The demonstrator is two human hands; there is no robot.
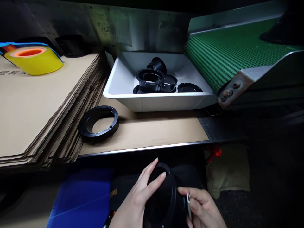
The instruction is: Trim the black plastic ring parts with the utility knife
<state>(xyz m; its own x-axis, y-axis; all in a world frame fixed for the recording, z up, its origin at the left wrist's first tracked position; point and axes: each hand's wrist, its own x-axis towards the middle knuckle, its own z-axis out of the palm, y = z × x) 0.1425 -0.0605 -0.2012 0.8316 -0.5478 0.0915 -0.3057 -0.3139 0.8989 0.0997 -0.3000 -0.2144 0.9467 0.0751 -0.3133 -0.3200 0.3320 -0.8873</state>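
Observation:
A black plastic ring part point(163, 196) is held low in front of me, below the table edge. My left hand point(137, 196) grips its left side, fingers curled over the rim. My right hand point(201, 207) is closed round a thin metal blade-like tool point(189, 202) held against the part's right side. Another black ring point(98, 123) lies flat on the cardboard sheet on the table. A white tray point(123, 95) behind it holds several similar black ring parts point(152, 79).
A tall stack of cardboard sheets point(42, 107) fills the left, with a yellow tape roll point(33, 60) on top. A green conveyor belt point(228, 50) slopes down to the tray at the right. A blue sheet point(80, 199) lies below the table edge.

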